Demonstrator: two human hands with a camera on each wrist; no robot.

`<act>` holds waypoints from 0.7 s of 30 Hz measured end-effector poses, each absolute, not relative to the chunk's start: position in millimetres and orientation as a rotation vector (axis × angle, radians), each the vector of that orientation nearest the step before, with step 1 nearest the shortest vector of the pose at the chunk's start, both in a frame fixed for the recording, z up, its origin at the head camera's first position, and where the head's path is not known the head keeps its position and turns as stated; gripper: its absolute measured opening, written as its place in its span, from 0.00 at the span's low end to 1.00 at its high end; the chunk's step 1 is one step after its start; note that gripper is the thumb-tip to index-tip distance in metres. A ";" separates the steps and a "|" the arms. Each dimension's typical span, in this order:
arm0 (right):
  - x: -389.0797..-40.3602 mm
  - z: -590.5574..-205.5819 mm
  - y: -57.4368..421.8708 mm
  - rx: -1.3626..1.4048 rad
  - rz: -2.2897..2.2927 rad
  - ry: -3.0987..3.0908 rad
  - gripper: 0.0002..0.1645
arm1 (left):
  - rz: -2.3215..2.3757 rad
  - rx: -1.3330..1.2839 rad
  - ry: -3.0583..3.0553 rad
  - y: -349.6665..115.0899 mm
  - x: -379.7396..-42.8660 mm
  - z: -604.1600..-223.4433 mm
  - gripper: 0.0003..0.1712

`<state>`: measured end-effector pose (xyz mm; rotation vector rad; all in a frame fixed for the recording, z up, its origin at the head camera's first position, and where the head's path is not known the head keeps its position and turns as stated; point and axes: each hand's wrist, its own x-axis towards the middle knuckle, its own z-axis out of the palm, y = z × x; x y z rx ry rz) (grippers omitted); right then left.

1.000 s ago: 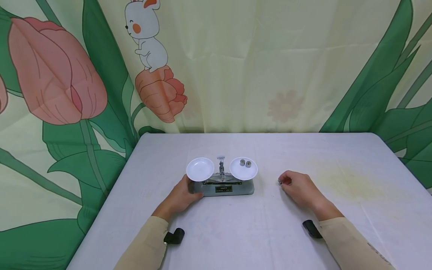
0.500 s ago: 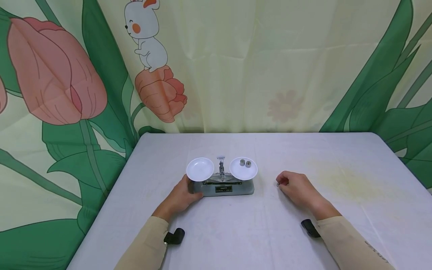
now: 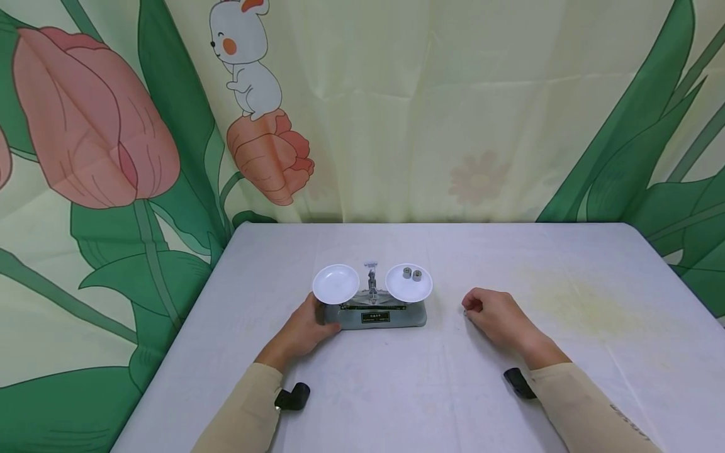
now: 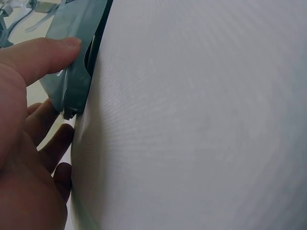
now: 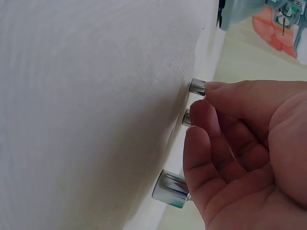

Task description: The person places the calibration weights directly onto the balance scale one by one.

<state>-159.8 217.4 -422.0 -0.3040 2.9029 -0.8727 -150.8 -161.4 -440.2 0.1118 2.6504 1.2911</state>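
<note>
A grey balance scale (image 3: 354, 319) with two white pans stands on the table. My left hand (image 3: 303, 327) holds the left end of its base, thumb on the front face, as the left wrist view shows. Two small metal weights (image 3: 411, 274) sit on the right pan (image 3: 409, 290); the left pan (image 3: 336, 284) bears nothing. To the right of the scale, my right hand (image 3: 498, 314) pinches a small silver cylindrical weight (image 5: 196, 86) at the table surface. Beside its fingers are another small weight (image 5: 186, 118), partly hidden, and a larger knobbed weight (image 5: 171, 189).
A white cloth covers the table (image 3: 396, 390). Behind it hangs a curtain (image 3: 396, 126) printed with tulips, leaves and a rabbit. A black wrist camera (image 3: 292, 396) is on the left sleeve, another camera (image 3: 519, 383) on the right.
My right hand has shifted slightly left with the small weight, toward the scale. The left hand and the scale have stayed put.
</note>
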 end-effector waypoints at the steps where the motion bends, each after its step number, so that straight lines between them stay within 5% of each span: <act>1: -159.9 -422.0 217.3 -0.304 -0.871 2.905 0.05 | 1.290 0.110 2.651 -161.3 -150.8 -440.1 0.51; 21: -154.8 -407.4 214.6 -0.328 -0.952 2.945 0.06 | 1.305 0.139 2.648 -162.5 -151.8 -441.6 0.51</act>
